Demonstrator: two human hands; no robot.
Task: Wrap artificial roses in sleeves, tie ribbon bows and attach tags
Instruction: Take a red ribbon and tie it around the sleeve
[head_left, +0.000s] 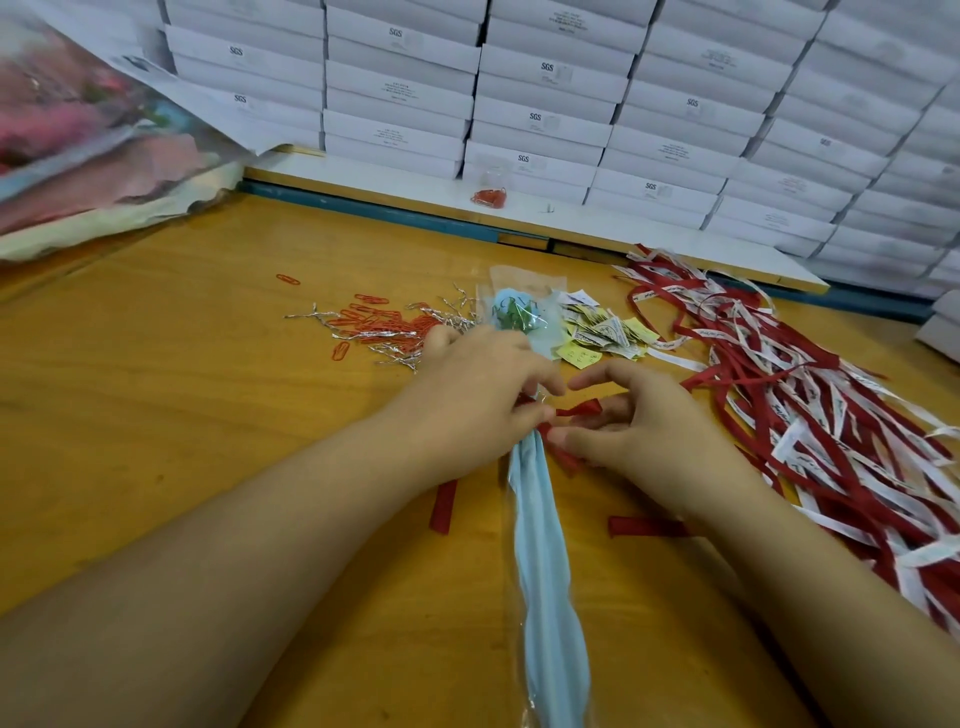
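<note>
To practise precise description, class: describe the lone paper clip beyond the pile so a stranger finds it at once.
On the wooden table, find the heap of orange-red paper clips and silver twist ties left of the sleeved blue rose. Beyond its left corner, one paper clip lies alone on bare wood, touching nothing, farther from the heap than any other stray.

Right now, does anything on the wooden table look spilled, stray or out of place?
One orange paper clip lies alone, apart from the scattered heap of orange paper clips tangled with silver twist ties. Nothing looks damaged.
</note>
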